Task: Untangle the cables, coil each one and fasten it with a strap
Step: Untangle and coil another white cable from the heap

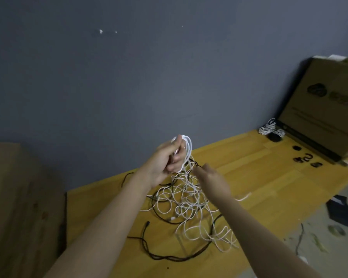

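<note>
- Step in hand, by the look of it: coiling one white cable while it's still partly caught in the tangle.
- Left hand is raised above the bench, fingers curled round a small white coil of a few loops; the coil's tail drops straight down into the pile.
- Right hand sits just right of and below the coil, seen from the back; fingers look to pinch a strand near the top of the pile, but which strand (white or dark) can't be told.
- Tangle lies mid-bench, under and between both hands: white loops mixed w/ black cable that trails near-left.
- Next move prob. needs: right hand to feed slack and free the white strand from the black ones before each new loop, keeping loops even; then a strap.
- Counts: 2 hands; 1 coil being made; 1 finished white bundle at far right by the cardboard box, maybe more than one cable in it, unclear.
- Approx. 4 small dark pieces on far-right bench, likely straps; too small to be sure.
- No. of cables in tangle: can't count; at least 1 white, 1 black.
</note>
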`<action>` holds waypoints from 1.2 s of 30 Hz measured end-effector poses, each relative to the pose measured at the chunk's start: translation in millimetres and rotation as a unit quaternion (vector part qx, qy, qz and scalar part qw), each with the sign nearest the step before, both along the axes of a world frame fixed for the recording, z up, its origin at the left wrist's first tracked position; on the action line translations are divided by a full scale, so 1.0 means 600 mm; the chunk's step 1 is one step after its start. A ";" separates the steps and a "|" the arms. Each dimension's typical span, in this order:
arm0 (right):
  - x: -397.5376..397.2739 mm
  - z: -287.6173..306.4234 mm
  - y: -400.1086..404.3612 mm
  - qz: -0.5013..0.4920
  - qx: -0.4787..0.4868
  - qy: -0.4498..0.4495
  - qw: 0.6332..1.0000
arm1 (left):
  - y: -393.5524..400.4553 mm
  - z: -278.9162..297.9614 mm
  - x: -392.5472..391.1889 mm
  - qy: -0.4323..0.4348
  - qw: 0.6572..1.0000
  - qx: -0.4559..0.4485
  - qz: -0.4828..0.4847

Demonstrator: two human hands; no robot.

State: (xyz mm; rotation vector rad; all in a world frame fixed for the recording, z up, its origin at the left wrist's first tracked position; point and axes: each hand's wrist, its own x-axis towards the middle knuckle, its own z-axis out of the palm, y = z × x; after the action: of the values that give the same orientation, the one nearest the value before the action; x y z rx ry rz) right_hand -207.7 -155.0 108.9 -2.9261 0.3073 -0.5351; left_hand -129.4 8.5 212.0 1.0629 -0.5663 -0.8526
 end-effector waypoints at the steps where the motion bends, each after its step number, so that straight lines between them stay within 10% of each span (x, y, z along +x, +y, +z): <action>1: 0.000 -0.012 0.012 0.040 -0.035 -0.007 0.999 | -0.008 0.005 0.002 -0.004 0.999 0.005 0.038; 7: -0.025 -0.077 -0.019 0.172 -0.035 -0.021 0.984 | -0.126 -0.075 0.032 -0.074 0.975 0.108 0.179; 11: -0.038 -0.056 -0.037 0.137 0.263 -0.029 0.955 | -0.114 -0.120 0.036 -0.381 0.832 0.393 0.091; 14: -0.037 -0.053 -0.100 0.053 0.443 -0.009 0.895 | -0.138 -0.146 0.014 -0.450 0.741 0.498 -0.007; 21: -0.015 -0.062 -0.201 -0.061 0.586 -0.057 0.806 | -0.174 -0.144 -0.016 -0.413 0.747 0.517 -0.062; 28: 0.001 -0.058 -0.254 -0.146 0.646 -0.129 0.738 | -0.149 -0.146 0.008 -0.408 0.764 0.494 0.081; 33: 0.019 -0.002 -0.237 -0.059 0.794 -0.206 0.568 | -0.156 -0.127 0.031 -0.416 0.758 0.468 0.183; 36: 0.019 0.026 -0.229 -0.017 0.743 -0.139 0.654 | -0.162 -0.100 0.035 -0.439 0.768 0.432 0.173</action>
State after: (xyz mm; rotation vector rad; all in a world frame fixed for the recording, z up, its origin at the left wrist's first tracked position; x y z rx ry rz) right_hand -196.3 -292.6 124.6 -1.1983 0.4438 -0.3823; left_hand -108.4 -88.8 151.8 2.3938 -0.7155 -0.1823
